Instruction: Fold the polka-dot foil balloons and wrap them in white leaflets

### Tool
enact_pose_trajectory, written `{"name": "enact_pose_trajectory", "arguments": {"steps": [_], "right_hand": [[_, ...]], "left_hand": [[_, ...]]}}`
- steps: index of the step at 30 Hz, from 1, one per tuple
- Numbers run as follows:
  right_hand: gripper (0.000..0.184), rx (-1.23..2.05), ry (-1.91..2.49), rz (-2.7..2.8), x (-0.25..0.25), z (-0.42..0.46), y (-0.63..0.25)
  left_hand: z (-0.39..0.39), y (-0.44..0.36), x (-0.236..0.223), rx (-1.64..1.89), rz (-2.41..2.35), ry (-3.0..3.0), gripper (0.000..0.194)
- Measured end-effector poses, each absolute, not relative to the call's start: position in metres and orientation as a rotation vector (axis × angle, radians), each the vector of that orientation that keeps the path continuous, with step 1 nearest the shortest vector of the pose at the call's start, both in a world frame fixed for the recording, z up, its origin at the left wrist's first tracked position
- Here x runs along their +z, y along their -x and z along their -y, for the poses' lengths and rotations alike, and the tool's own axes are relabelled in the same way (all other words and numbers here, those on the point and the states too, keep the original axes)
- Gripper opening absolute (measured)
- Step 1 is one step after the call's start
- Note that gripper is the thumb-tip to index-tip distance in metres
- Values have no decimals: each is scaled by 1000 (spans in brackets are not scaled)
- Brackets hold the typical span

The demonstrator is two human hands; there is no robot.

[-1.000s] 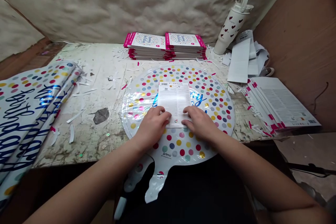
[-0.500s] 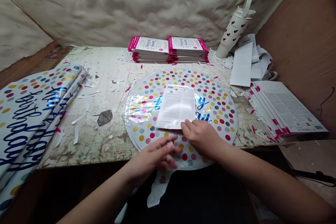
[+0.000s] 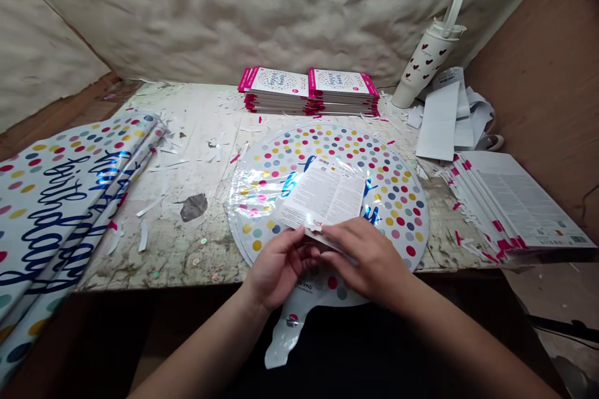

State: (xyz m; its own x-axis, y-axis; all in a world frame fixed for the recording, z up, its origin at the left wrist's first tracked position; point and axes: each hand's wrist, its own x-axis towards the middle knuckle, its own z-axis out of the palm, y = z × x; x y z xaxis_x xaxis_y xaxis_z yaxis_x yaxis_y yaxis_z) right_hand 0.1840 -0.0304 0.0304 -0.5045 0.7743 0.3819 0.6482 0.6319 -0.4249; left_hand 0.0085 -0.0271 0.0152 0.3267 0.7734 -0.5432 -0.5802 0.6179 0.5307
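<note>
A white printed packet point(image 3: 327, 193) with small text and a barcode lies tilted over a round foil balloon point(image 3: 397, 199) with coloured dots and blue lettering. The packet's near edge is raised slightly between my hands. My left hand point(image 3: 283, 268) grips that edge near its middle, thumb on top and fingers curled below. My right hand point(image 3: 367, 255) is closed on the near right corner, its fingers partly hiding it. The balloon lies flat, its tail point(image 3: 285, 340) hanging over the table's front edge.
Two stacks of pink-edged packets point(image 3: 281, 82) stand at the back. More packets point(image 3: 519, 199) fan out at the right, near white paper strips point(image 3: 437, 128) and a tumbler with hearts point(image 3: 428, 62). Folded balloons point(image 3: 70, 199) lie at the left. Paper scraps litter the worn table point(image 3: 206, 168).
My left hand let go of the packet, drew back, then came back to its near edge. The packet has turned clockwise and its near edge has lifted. My right hand stayed on it.
</note>
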Motion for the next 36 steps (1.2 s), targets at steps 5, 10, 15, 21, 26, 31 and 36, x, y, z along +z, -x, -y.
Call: {"name": "enact_pose_trajectory", "arguments": {"steps": [5,10,15,21,26,31,36], "right_hand": [[27,502,998,2132,31,15,-170],[19,795,1060,2260,49,23,-201],[13,771,1368,2616,70,36,-270],[39,293,1119,2086,90,10,-249],[16,856,977,1488,79,-25,-226],[39,850,1221,1265,49,-41,-251],[26,739,1578,1513,18,-17,-294]], "left_hand": [[33,-14,15,933,-983,-641,23],[25,-7,15,1017,-1125,-716,27],[18,5,33,941,-1347,-1233,27],[16,-5,88,1076,-1035,-2366,22],[-25,2,100,1342,-1005,-2113,40],[-127,34,97,1344,-1433,-2752,34],[-254,57,85,435,-1838,-2817,44]]}}
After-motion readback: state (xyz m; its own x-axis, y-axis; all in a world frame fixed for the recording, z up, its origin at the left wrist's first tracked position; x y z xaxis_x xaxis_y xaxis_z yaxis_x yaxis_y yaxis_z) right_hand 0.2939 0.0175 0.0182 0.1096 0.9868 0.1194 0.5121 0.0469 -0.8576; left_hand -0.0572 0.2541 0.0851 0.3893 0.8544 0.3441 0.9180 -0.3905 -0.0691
